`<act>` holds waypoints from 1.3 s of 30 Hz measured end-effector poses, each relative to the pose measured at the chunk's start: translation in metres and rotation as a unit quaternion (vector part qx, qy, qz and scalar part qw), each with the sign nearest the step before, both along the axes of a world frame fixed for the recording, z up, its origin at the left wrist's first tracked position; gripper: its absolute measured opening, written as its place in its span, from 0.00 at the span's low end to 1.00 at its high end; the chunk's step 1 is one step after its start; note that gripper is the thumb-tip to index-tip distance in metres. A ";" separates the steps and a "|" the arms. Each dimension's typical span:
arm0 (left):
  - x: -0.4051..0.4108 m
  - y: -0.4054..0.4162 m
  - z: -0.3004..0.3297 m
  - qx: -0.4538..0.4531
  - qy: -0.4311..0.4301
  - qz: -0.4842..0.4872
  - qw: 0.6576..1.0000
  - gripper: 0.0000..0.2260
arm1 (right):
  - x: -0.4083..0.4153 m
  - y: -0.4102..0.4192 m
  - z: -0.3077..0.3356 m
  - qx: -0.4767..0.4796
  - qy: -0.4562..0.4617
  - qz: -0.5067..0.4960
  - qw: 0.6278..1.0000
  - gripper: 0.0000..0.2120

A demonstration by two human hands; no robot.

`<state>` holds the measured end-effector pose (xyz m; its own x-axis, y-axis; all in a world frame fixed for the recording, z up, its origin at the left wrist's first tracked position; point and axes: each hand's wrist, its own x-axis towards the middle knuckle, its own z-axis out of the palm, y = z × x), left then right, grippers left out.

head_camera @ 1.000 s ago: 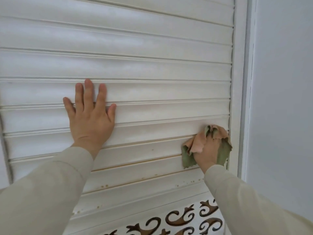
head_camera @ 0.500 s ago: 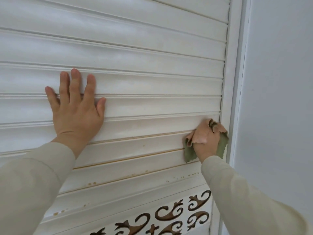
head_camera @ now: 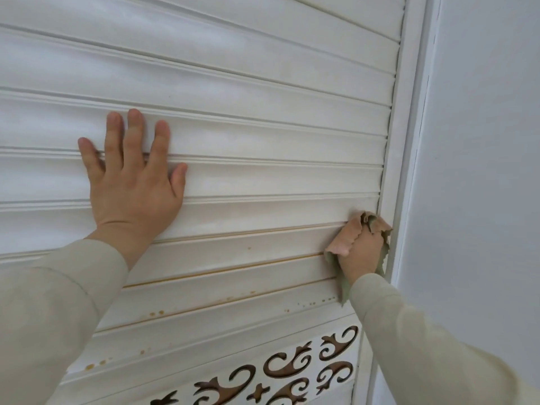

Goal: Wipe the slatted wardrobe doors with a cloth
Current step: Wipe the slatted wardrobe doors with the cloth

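My right hand (head_camera: 362, 252) grips the crumpled pink-and-green cloth (head_camera: 347, 238) at the far right end of a white horizontal slat of the wardrobe door (head_camera: 263, 182), against the frame. I'd wipe leftward, toward my flat, open left hand (head_camera: 131, 182).

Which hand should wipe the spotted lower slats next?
Right. The right hand already grips the cloth at the slats' right end, just above the spots. The left hand lies flat on the door, bare.

The right hand (head_camera: 362, 255) has slid the cloth (head_camera: 346, 236) rightward — against the door frame (head_camera: 394, 171).
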<state>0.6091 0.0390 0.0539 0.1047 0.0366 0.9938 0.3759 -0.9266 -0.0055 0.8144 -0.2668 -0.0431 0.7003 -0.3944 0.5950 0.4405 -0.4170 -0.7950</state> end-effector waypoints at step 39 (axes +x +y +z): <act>-0.001 -0.003 0.000 0.001 0.008 0.007 1.000 0.27 | -0.096 0.106 -0.022 -0.228 -0.322 0.143 0.908 0.14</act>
<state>0.6079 0.0363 0.0534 0.1198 0.0355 0.9922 0.3892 -0.9211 -0.0140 0.7180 -0.1605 -0.0650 0.1843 0.1390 0.9730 0.8951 -0.4326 -0.1078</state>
